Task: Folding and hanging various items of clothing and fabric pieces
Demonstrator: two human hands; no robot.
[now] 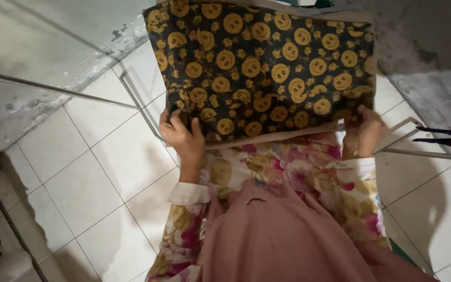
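Observation:
A dark cloth printed with yellow round smiling faces lies spread over a narrow board in front of me. My left hand grips its near left corner, fingers curled over the edge. At the near right corner my right hand pinches the same cloth. Below the hands I see my floral sleeves and a pink garment.
White floor tiles lie to the left and right. Metal bars of the board's stand show beneath the cloth. A grey stained wall stands at the right, and a dark object pokes in from the right edge.

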